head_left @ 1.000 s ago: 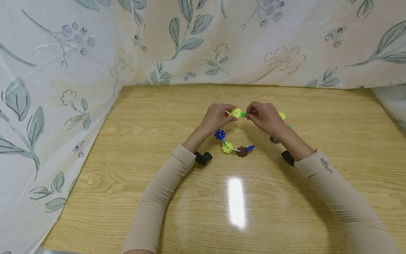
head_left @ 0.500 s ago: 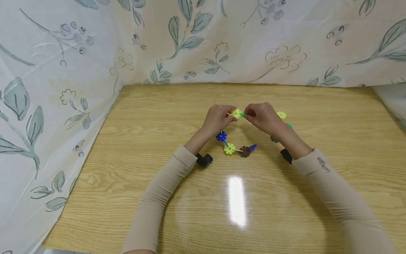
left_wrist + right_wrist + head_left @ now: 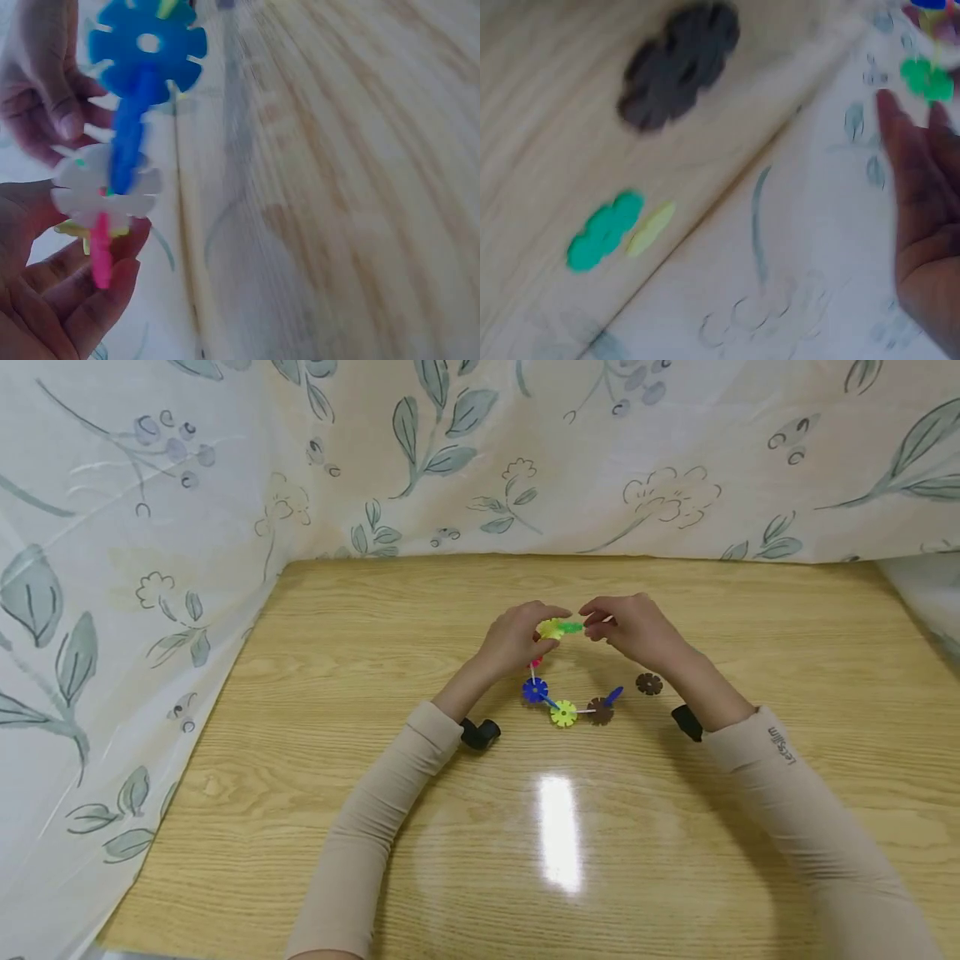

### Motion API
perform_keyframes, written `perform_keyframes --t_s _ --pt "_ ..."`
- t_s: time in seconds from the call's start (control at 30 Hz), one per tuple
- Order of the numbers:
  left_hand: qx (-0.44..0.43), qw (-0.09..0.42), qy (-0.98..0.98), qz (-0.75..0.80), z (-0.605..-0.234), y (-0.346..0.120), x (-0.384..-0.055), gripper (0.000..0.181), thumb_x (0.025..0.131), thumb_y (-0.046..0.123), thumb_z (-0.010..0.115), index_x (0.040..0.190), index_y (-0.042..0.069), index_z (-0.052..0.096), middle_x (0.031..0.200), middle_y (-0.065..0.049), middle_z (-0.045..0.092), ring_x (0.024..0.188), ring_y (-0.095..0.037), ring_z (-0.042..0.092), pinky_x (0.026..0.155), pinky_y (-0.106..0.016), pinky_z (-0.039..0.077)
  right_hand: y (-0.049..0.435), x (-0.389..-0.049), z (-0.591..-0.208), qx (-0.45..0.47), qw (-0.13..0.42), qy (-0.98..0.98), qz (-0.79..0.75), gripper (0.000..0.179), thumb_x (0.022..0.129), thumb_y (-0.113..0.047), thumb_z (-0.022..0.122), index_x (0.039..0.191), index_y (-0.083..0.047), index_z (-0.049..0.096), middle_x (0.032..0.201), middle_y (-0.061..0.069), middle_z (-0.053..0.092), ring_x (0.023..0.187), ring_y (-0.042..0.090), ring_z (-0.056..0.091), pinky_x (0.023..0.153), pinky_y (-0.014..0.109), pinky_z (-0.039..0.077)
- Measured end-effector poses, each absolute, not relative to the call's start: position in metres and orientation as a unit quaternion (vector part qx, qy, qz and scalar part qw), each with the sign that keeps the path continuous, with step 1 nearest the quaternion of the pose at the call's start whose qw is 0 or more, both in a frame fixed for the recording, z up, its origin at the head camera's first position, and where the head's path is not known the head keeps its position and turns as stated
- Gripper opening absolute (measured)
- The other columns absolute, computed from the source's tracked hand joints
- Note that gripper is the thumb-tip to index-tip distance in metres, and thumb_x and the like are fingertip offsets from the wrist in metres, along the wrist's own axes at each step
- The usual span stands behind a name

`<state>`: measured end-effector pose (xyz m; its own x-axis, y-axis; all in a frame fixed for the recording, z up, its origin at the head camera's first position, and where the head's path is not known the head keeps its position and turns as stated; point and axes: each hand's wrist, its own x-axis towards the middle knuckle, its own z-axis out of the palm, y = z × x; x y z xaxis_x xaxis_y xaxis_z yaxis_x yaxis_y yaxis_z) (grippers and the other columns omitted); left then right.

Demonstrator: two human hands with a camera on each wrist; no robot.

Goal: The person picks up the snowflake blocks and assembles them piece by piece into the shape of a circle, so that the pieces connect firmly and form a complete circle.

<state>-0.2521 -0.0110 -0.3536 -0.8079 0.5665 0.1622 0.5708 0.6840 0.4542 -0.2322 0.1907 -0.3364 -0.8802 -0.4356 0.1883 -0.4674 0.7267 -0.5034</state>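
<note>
- A wood-grained desk (image 3: 300, 777) spreads before you, backed and bordered on the left by cloth (image 3: 450, 468) printed with leaves and flowers.
- A loose brown disc (image 3: 649, 684) lies on the desk between the blue end of the chain (image 3: 558, 708) and your right forearm (image 3: 708, 689); the right wrist view adds a teal disc (image 3: 606, 231) and a pale yellow disc (image 3: 652, 229), side by side near the cloth.
- A black object (image 3: 482, 734) shows beside your left cuff (image 3: 438, 731), and a black piece (image 3: 686, 723) sits against your right sleeve (image 3: 780, 810), both partly covered.
- The chain of notched discs curves from your left hand (image 3: 516, 639) toward you, with pink, white, blue, yellow and brown among its pieces; whether its lower part touches the desk, you cannot tell.
- Your left fingers pinch a bright yellow disc (image 3: 552, 628), with a green disc (image 3: 570, 627) joined to it and pointing toward your other hand.
- Your right hand (image 3: 628, 625) grasps nothing, its fingers spread and slightly bent, their tips just beside the green disc; contact is unclear.
</note>
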Motion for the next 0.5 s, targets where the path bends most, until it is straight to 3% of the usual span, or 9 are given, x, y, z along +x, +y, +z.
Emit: perform_keyframes --t_s 0.17,0.23,0.37,0.5 --pt "-0.303 -0.006 -0.923 -0.239 -0.354 -0.013 -0.252 0.033 0.085 0.02 0.066 0.118 0.018 0.062 0.113 0.0 0.061 0.07 -0.013 0.053 0.055 -0.023 0.039 0.223 -0.239 -0.332 0.14 -0.045 -0.958 0.247 0.03 0.092 -0.011 0.054 0.114 0.009 0.057 0.1 0.028 0.064 0.085 0.038 0.063 0.073 0.047 0.049" --pt "-0.301 -0.005 -0.922 -0.243 -0.355 -0.014 -0.252 0.03 0.085 0.021 0.066 0.115 0.018 0.064 0.109 0.0 0.062 0.07 -0.014 0.052 0.055 -0.024 0.038 0.235 -0.242 -0.333 0.118 -0.076 -0.966 0.216 0.035 0.093 -0.015 0.053 0.115 0.012 0.055 0.106 0.032 0.06 0.093 0.042 0.059 0.082 0.053 0.044" --pt "-0.309 -0.006 -0.913 -0.266 -0.356 -0.015 -0.252 0.021 0.085 0.024 0.066 0.105 0.015 0.067 0.103 -0.001 0.064 0.081 -0.014 0.056 0.066 -0.025 0.043 0.253 -0.248 -0.341 0.094 -0.12 -0.971 0.182 0.041 0.094 -0.019 0.052 0.117 0.015 0.048 0.116 0.038 0.049 0.109 0.05 0.042 0.092 0.059 0.033" --pt "-0.318 -0.008 -0.9 -0.297 -0.358 -0.015 -0.252 0.016 0.088 0.023 0.062 0.097 0.012 0.068 0.102 -0.003 0.066 0.086 -0.015 0.057 0.072 -0.025 0.043 0.261 -0.251 -0.349 0.062 -0.129 -0.97 0.196 0.041 0.092 -0.014 0.054 0.12 0.013 0.04 0.118 0.04 0.036 0.109 0.052 0.033 0.088 0.059 0.033"
